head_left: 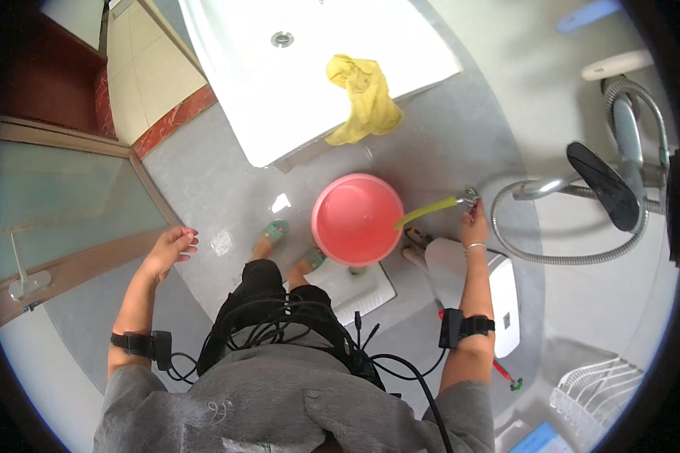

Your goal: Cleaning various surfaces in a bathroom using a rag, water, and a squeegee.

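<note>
My right hand reaches forward to a small metal wall tap, its fingers closed on the tap's end. From the tap a yellow-green hose runs left, and its free end hangs over the rim of a pink plastic basin. The basin stands in front of my legs, but any water level in it is hard to make out. Off to the left, near the door, my left hand hangs in the air, holding nothing, its fingers loosely bent and apart.
Draped over the edge of a white washbasin is a yellow cloth. A shower mixer with a metal hose juts from the right wall. A squat toilet lies by my feet. A frosted-glass door stands at left.
</note>
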Motion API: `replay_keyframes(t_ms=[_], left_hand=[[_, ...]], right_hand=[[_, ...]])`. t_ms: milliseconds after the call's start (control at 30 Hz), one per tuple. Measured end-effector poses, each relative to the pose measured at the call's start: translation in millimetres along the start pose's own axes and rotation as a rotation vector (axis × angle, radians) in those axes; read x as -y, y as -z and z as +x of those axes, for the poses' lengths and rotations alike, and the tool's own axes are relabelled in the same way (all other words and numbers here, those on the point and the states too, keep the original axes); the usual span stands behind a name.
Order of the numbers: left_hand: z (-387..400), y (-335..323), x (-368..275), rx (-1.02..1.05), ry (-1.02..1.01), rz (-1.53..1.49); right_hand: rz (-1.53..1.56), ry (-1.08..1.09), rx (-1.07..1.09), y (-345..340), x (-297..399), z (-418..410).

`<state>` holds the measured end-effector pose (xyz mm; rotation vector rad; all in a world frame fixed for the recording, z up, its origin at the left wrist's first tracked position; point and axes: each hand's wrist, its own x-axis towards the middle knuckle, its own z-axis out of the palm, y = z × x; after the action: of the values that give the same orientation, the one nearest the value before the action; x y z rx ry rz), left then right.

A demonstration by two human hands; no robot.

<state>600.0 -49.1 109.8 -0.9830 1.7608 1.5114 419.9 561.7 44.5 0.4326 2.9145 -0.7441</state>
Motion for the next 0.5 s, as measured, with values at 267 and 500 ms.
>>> replay_keyframes(t_ms=[267,500], left_hand=[[-11,-37,-81,0.041,-0.299,0.163],[2,-107,-148,0.011,-0.908,0.368]], right_hand=[[0.066,0.118,-0.005,-3,-4,-4],[0.062,0.061,-0.025,3,25,-26]])
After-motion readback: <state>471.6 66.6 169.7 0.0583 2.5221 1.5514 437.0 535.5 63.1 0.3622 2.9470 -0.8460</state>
